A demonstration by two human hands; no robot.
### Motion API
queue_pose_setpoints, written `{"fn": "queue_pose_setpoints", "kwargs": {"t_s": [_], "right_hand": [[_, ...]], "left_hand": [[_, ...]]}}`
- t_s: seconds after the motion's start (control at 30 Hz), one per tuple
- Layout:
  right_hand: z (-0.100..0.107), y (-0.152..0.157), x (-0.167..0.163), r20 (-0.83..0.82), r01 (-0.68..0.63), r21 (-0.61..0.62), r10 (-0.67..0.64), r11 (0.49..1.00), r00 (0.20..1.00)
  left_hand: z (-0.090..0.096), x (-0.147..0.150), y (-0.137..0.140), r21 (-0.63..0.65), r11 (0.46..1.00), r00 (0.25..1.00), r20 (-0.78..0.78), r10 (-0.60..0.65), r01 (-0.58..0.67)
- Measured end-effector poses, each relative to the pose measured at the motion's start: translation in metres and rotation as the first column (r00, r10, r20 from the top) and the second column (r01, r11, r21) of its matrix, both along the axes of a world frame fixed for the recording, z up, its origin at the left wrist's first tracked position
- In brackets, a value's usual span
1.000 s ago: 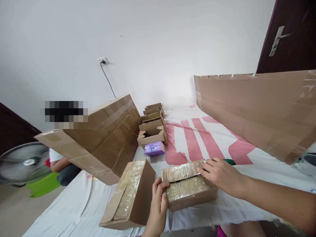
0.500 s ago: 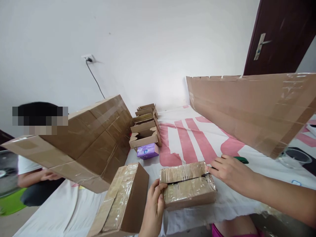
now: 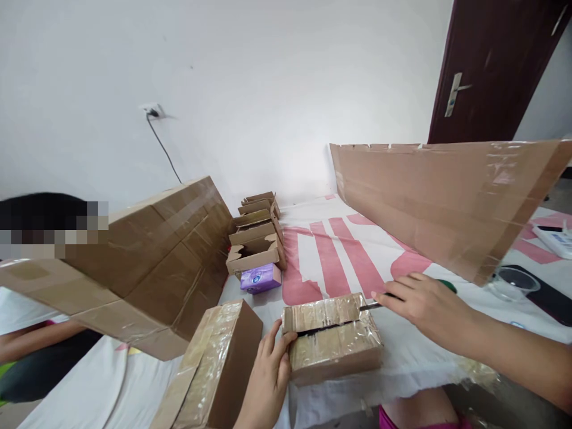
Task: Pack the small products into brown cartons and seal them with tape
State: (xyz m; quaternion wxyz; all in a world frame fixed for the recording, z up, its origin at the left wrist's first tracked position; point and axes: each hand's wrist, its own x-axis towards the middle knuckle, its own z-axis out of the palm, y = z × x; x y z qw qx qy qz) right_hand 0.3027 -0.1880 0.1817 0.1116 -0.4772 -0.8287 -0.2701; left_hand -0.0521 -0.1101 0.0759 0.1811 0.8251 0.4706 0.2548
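A small taped cardboard box point(image 3: 335, 351) lies in front of me, a dark gap running along its top between the flaps. My left hand point(image 3: 270, 369) grips its left end, fingers at the edge of the gap. Beyond the right end, my right hand point(image 3: 415, 301) is closed around a tool with a thin dark blade point(image 3: 370, 307) and a green end point(image 3: 448, 286). The blade's tip reaches the box's upper right corner; most of the handle is hidden in my hand. Left of my left hand lies another taped cardboard box point(image 3: 241, 351).
A large cardboard piece point(image 3: 179, 250) leans at left, beside a seated person point(image 3: 44, 339). Several open boxes point(image 3: 254, 253) and a purple packet point(image 3: 261, 279) line up behind. A tall cardboard panel point(image 3: 429, 202) stands at right, near a clear round container point(image 3: 513, 283) and a dark phone-like slab point(image 3: 554, 304).
My right hand has drawn back slightly from the box's right end, so the dark blade now shows. The left hand keeps its hold. The whole view has shifted a little.
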Motion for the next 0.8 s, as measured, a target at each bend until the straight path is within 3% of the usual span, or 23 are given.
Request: {"fn": "queue_pose_setpoints", "kwargs": {"t_s": [0.13, 0.27, 0.53, 0.67, 0.8], "right_hand": [[-0.015, 0.011, -0.017, 0.048, -0.046, -0.036, 0.047, 0.998, 0.998], [-0.026, 0.021, -0.026, 0.120, -0.095, -0.081, 0.104, 0.992, 0.987], [0.000, 0.019, -0.031, 0.273, -0.053, -0.128, 0.087, 0.990, 0.958], [-0.002, 0.025, -0.038, 0.277, -0.125, -0.167, 0.169, 0.978, 0.946], [0.000, 0.028, -0.037, 0.285, -0.100, -0.172, 0.147, 0.980, 0.947]], "left_hand": [[0.012, 0.002, 0.003, 0.051, 0.997, 0.993, -0.102, -0.058, 0.063], [0.016, 0.008, 0.002, 0.017, 0.998, 0.996, -0.063, -0.065, 0.066], [0.010, 0.008, 0.003, -0.002, 0.999, 0.998, -0.043, -0.045, 0.045], [0.008, 0.009, 0.002, -0.024, 0.999, 0.999, -0.005, -0.046, 0.046], [0.012, 0.009, 0.001, -0.030, 0.998, 0.997, -0.052, -0.055, 0.053]]}}
